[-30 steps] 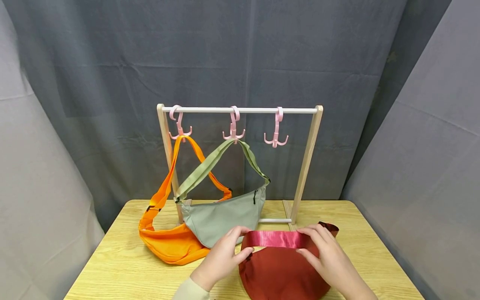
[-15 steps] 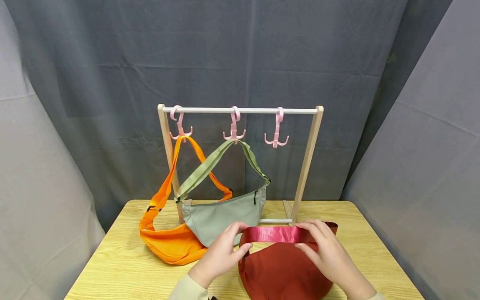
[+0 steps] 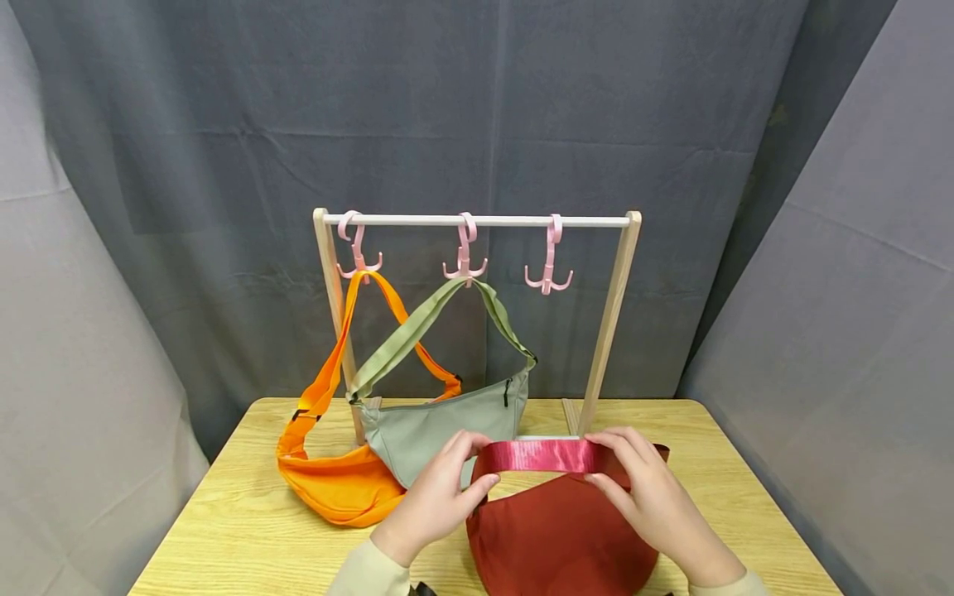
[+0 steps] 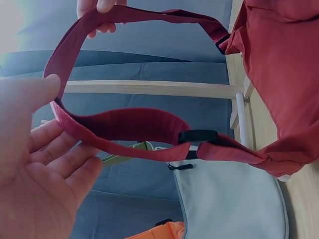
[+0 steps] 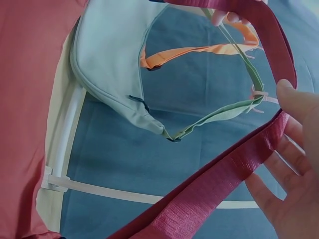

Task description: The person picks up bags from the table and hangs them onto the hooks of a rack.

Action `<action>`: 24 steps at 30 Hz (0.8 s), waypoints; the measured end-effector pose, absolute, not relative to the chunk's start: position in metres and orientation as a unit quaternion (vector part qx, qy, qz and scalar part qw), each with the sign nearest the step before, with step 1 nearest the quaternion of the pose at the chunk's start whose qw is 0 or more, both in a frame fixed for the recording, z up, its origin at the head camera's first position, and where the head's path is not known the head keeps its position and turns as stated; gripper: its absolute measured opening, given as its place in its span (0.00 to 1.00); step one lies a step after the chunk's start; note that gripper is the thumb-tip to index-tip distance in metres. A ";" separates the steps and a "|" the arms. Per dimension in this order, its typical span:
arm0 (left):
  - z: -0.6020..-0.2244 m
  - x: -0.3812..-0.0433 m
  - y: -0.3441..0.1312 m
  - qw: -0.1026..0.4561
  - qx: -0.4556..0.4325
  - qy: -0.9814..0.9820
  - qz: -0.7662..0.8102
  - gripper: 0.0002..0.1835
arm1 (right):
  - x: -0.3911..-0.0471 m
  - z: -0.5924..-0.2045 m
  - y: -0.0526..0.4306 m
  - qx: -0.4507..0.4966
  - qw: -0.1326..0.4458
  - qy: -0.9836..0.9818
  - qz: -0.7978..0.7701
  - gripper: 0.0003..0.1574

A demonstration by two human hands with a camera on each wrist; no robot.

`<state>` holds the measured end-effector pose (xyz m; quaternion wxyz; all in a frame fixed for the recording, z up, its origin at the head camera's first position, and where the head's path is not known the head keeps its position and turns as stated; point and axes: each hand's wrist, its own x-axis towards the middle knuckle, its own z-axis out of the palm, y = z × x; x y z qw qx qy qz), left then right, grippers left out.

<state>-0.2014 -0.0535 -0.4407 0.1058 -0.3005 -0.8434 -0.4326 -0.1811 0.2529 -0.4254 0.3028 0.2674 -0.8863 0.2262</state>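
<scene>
A dark red shoulder bag (image 3: 562,538) stands at the front of the table, its shiny strap (image 3: 540,455) raised in a loop above it. My left hand (image 3: 447,501) pinches the strap's left bend between thumb and fingers. At the right bend, my right hand (image 3: 652,505) pinches it the same way. The left wrist view shows a black buckle (image 4: 198,136) on the strap. Behind the red bag, a grey-green bag (image 3: 447,430) hangs by its strap from the middle pink hook (image 3: 465,248). An orange bag (image 3: 339,488) is looped on the left pink hook (image 3: 359,248).
The rack has a white top bar (image 3: 410,220) and wooden side posts (image 3: 613,314). Its right pink hook (image 3: 549,257) bears no bag. Under everything is a light wooden table (image 3: 224,513), with grey curtains (image 3: 581,99) behind and at both sides.
Both hands have moved slightly up and away from me, raising the strap, and the red bag has shifted a little with it. The other bags stay in place.
</scene>
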 end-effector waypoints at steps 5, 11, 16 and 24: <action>-0.437 -0.201 -0.054 0.119 -0.306 -0.840 -0.432 0.18 | -0.182 -0.423 0.252 0.266 0.298 -0.888 0.227 0.37; -0.433 -0.201 -0.056 0.114 -0.307 -0.838 -0.436 0.18 | -0.183 -0.420 0.252 0.273 0.298 -0.884 0.234 0.38; -0.428 -0.199 -0.058 0.103 -0.299 -0.842 -0.438 0.19 | -0.184 -0.418 0.251 0.279 0.297 -0.881 0.240 0.38; -0.424 -0.199 -0.058 0.127 -0.300 -0.843 -0.429 0.20 | -0.184 -0.412 0.250 0.280 0.276 -0.883 0.257 0.37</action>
